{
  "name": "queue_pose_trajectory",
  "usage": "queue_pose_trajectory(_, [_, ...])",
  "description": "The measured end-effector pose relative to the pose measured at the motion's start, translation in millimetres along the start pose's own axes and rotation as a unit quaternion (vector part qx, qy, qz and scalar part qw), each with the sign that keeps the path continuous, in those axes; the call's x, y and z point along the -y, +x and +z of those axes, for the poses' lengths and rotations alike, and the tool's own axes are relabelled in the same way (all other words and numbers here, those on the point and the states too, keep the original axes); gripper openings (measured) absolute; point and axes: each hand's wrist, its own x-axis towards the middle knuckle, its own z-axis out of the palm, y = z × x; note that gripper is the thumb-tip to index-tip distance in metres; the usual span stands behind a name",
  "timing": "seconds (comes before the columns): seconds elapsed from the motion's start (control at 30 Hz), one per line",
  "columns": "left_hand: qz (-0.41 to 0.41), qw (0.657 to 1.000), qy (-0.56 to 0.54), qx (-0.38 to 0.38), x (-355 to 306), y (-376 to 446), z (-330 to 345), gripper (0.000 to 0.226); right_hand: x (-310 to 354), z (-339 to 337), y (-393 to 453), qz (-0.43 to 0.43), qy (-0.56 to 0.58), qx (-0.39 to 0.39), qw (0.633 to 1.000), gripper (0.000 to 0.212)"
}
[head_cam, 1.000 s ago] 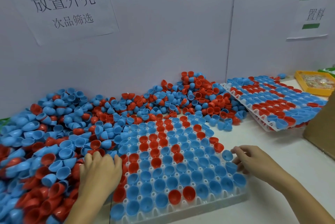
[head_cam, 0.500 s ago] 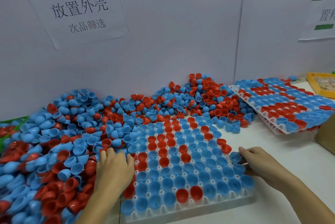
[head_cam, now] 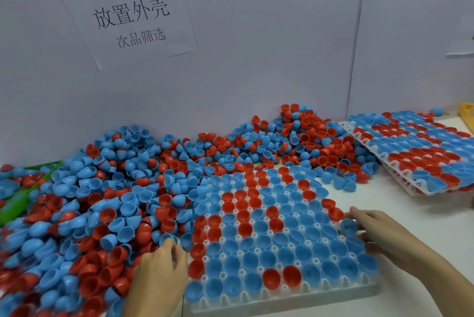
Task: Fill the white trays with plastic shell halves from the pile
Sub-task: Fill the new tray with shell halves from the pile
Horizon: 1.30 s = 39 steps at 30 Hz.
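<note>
A white tray (head_cam: 282,300) lies in front of me, its cups nearly all holding blue and red shell halves. Left of it and along the wall behind spreads the big pile of shell halves (head_cam: 115,201). At the pile's edge, beside the tray's left side, my left hand (head_cam: 159,273) has its fingers curled, with the fingertips against a blue half (head_cam: 167,237). Blur hides whether it holds anything. My right hand (head_cam: 379,237) is at the tray's right edge and pinches a blue shell half (head_cam: 348,225) over an edge cup.
Filled trays (head_cam: 420,189) are stacked tilted at the back right, against the pile. A green bin (head_cam: 15,211) shows at the left under the shells, and a yellow bin (head_cam: 467,115) at the far right. A white wall with a paper sign (head_cam: 128,16) closes off the back.
My left hand lay flat on the pile and now has its fingers curled at the tray's left edge. My right hand stays at the tray's right edge. The view has shifted left.
</note>
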Motion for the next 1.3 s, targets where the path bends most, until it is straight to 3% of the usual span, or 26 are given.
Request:
queue_pose_trajectory(0.17, [-0.024,0.995,-0.065,0.076,-2,-1,8,0.021,2,1,0,0.002,-0.004,0.005,1.0,0.041])
queue_pose_trajectory(0.33, [-0.06,0.987,-0.109,0.096,-10,-5,10,0.02,-2,-5,2,0.008,0.001,-0.002,1.0,0.04])
queue_pose_trajectory(0.67, [-0.021,0.983,-0.122,0.138,-24,-11,25,0.016,-20,-38,-2,0.011,0.043,-0.046,0.998,0.042])
queue_pose_trajectory(0.77, [-0.009,0.987,-0.116,0.115,-26,10,20,0.014,-25,-40,-1,0.011,0.066,-0.043,0.997,0.042])
queue_pose_trajectory(0.87, [0.051,0.994,-0.084,0.04,-34,55,16,0.013,-28,-40,-1,0.008,0.087,-0.038,0.995,0.045])
queue_pose_trajectory(0.93, [0.094,0.993,-0.061,0.033,-43,89,16,0.012,-30,-41,1,0.006,0.099,-0.039,0.994,0.047])
queue_pose_trajectory(1.17, [0.125,0.985,0.005,0.123,-70,165,31,0.023,-36,-43,12,0.035,0.127,-0.014,0.991,0.05])
queue_pose_trajectory(1.3, [0.111,0.975,-0.005,0.191,-70,181,38,0.01,-40,-47,18,0.036,0.137,-0.005,0.99,0.052])
